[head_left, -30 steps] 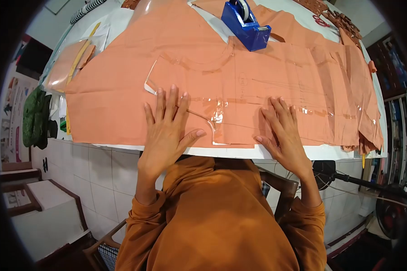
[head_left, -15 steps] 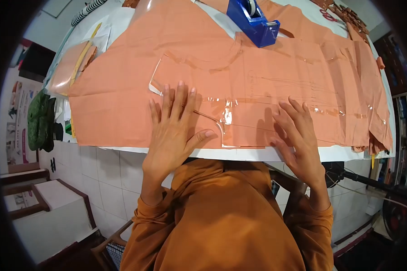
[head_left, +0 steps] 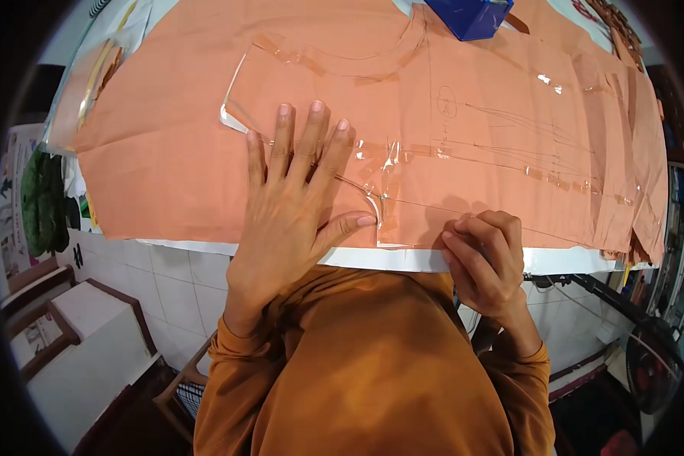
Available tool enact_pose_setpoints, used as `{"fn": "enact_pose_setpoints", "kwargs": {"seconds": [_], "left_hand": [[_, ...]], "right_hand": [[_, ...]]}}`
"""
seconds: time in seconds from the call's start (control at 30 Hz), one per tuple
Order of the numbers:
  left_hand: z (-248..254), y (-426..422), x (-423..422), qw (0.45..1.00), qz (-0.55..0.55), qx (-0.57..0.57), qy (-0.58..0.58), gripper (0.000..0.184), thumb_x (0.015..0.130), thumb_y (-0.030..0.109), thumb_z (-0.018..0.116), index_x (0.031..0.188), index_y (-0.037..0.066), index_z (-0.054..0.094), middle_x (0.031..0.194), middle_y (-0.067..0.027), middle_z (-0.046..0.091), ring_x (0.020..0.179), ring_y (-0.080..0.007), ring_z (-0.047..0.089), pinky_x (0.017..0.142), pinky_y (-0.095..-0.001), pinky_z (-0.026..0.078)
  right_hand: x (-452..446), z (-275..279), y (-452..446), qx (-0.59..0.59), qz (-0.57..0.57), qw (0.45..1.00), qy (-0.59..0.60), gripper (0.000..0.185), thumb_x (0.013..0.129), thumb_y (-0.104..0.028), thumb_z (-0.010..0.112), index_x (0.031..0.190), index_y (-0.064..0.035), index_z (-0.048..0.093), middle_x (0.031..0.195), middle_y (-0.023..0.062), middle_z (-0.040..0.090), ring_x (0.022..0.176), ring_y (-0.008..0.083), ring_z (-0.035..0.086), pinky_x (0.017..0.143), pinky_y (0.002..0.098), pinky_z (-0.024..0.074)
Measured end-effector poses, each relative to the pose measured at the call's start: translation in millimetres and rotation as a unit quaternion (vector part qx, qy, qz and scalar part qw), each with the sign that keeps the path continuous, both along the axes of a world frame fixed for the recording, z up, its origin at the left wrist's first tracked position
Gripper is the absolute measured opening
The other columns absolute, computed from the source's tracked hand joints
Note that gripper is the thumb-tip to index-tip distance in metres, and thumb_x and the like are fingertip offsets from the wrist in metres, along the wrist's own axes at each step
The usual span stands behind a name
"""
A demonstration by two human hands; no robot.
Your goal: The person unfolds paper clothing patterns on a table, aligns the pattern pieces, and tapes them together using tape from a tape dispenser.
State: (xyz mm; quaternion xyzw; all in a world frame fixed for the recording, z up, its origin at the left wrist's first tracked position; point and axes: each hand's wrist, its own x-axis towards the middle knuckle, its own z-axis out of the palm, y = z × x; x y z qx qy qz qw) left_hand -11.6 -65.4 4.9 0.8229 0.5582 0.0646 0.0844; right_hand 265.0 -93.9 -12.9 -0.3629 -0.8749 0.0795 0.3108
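Note:
My left hand (head_left: 292,194) lies flat with fingers spread on an orange pattern piece (head_left: 349,102) marked with drawn lines and strips of clear tape. Its thumb points toward a curved, white-edged cutout beside the tape. Under the pattern piece spreads a larger orange sheet (head_left: 156,171) of the same colour. At the near edge of the sheet, to the right, my right hand (head_left: 488,262) is closed with thumb and fingertips pinched together. Whatever is between those fingertips, if anything, is too small to make out.
A blue tape dispenser (head_left: 475,19) stands at the far side, cut off by the frame. A clear plastic packet (head_left: 72,125) lies at the left. Crumpled orange pieces (head_left: 646,220) bunch at the right end. The white table edge (head_left: 403,260) runs in front of my body.
My right hand has gone from loosely spread fingers to a pinch, moving down to the near edge. My left hand stays flat on the pattern. The view has shifted, so the dispenser sits higher.

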Motion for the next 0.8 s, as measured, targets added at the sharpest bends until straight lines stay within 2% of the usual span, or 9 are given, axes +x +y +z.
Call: {"fn": "enact_pose_setpoints", "kwargs": {"seconds": [0.2,0.4,0.6,0.8], "left_hand": [[1.6,1.4,0.3,1.0,0.003,-0.005,-0.003,0.088,0.085,0.065,0.053,0.152,0.01,0.034,0.161,-0.0154,0.019,0.148,-0.0426,0.01,0.113,-0.0657,0.009],[4.4,1.6,3.2,1.0,0.011,-0.005,0.005,0.088,0.087,0.063,0.053,0.153,0.009,0.032,0.161,-0.0164,0.02,0.148,-0.0423,0.01,0.113,-0.0645,0.008],[2.1,-2.2,4.9,0.999,0.03,0.003,0.022,0.088,0.088,0.061,0.055,0.154,0.009,0.027,0.162,-0.0164,0.015,0.15,-0.0413,0.006,0.114,-0.0646,0.004],[-1.3,-5.8,8.5,0.999,0.048,0.014,0.012,0.088,0.09,0.066,0.047,0.153,0.007,0.029,0.162,-0.0168,0.016,0.149,-0.0418,0.005,0.113,-0.0662,0.0]], "right_hand": [[-0.6,-2.3,0.9,0.002,0.002,1.0,0.016,0.035,0.063,-0.001,0.077,0.097,-0.0021,0.067,0.101,0.0112,0.061,0.088,0.03,0.058,0.072,0.0424,0.0444],[1.1,3.6,-2.1,-0.001,-0.019,0.999,0.04,0.032,0.064,0.0,0.075,0.095,-0.0016,0.067,0.097,0.0119,0.062,0.087,0.0303,0.058,0.07,0.0419,0.0447],[11.5,7.1,-6.4,0.005,-0.077,0.996,0.046,0.035,0.062,0.002,0.073,0.096,-0.0005,0.067,0.098,0.0132,0.062,0.088,0.0317,0.057,0.072,0.0431,0.0449],[15.8,2.9,-10.1,-0.001,-0.099,0.994,0.053,0.038,0.06,0.003,0.072,0.097,-0.0003,0.067,0.103,0.0146,0.061,0.096,0.0343,0.055,0.078,0.0445,0.0468]]}}
